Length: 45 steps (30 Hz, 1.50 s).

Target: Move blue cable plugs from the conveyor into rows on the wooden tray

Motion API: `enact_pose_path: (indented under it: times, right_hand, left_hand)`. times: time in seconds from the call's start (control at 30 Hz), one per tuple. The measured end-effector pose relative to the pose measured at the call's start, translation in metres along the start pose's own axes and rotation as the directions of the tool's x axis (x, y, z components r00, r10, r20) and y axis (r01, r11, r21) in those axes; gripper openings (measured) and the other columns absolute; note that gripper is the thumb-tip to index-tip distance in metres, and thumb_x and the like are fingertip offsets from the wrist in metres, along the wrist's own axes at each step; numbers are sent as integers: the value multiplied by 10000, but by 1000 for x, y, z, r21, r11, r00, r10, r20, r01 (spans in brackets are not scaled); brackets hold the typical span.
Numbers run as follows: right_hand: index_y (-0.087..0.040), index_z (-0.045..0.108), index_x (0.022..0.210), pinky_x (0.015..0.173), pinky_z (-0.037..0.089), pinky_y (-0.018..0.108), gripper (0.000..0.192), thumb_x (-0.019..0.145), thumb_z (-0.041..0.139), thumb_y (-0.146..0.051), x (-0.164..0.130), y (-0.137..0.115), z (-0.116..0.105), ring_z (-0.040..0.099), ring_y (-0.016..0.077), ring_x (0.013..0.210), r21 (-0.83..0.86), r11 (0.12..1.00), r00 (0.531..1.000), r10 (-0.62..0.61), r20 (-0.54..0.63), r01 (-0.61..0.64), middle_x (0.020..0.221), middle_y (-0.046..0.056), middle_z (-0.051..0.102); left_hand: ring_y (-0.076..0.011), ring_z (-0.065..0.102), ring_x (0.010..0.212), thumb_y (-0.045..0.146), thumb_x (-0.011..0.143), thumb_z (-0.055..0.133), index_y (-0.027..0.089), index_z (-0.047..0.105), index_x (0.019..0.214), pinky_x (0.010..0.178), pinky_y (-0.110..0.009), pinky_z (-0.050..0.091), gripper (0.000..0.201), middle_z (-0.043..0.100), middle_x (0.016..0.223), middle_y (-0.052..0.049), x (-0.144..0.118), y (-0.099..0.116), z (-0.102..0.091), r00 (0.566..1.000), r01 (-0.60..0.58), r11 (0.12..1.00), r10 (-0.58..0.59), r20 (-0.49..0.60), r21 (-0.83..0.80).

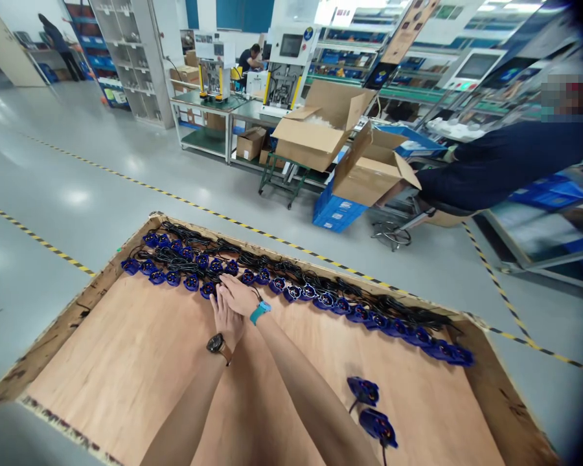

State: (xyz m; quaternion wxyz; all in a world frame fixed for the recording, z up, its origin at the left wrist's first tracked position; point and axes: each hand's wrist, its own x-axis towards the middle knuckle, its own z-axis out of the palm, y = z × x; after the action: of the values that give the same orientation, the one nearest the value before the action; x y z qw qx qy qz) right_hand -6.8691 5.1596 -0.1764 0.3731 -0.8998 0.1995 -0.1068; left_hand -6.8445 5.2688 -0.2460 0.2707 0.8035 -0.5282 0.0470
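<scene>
Blue parts [191, 282] are lined at the far side of the wooden crate [121, 349]; left hand [228, 321] and right hand [240, 296] are overlapped beside them, whether gripping cannot be told; black cables [276, 264] are heaped behind.

1 dark round watch [216, 343] with a brown strap [228, 355]; 1 teal wristband [260, 312].
</scene>
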Motion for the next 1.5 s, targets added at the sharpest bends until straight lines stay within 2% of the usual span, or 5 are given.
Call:
enact_pose_path:
  times: [0.3,0.87,1.2,1.33,1.5]
  right_hand:
    - [-138,369,1524,1219,317,514,530,1020,257,-258,-78,-1,30,287,235,1488,-58,993,902,65,-427,-99,1571,115,379]
    - [-130,127,1595,1195,348,499,760,917,464,-205,-137,-6,35,216,253,1512,-234,970,930,-21,-367,-70,1639,144,199]
    - [-61,530,1358,1092,386,573,636,903,554,-505,-327,49,-50,458,400,1302,196,477,147,590,-794,-857,1331,232,570]
    - [-163,559,1329,921,496,429,505,902,560,-434,-318,50,-57,608,293,1070,254,514,226,697,-681,-819,1201,132,645]
    - [-195,569,1284,878,465,359,468,853,615,-373,-303,43,-46,610,235,1007,-116,851,767,393,-508,-513,1115,85,657]
  left_hand:
    - [-350,16,1540,318,942,439,-43,227,1523,1238,-623,138,716,189,1619,-259,-1,-17,-38,999,-23,983,17,34,182]
    - [-351,218,1505,398,979,385,57,339,1512,1215,-670,71,634,346,1584,-202,12,-51,-46,999,-35,981,38,-9,192]
    - [-345,252,1495,353,959,420,43,359,1483,1220,-595,232,612,412,1515,-248,-7,46,-28,941,-336,929,337,-20,-158]
    - [-309,352,1447,272,963,398,67,442,1421,1185,-556,338,503,486,1466,-212,-31,130,-6,838,-475,803,538,93,-359]
    - [-271,363,1442,249,981,385,90,448,1414,1200,-564,322,465,497,1467,-184,-51,156,-1,833,-450,774,543,101,-446]
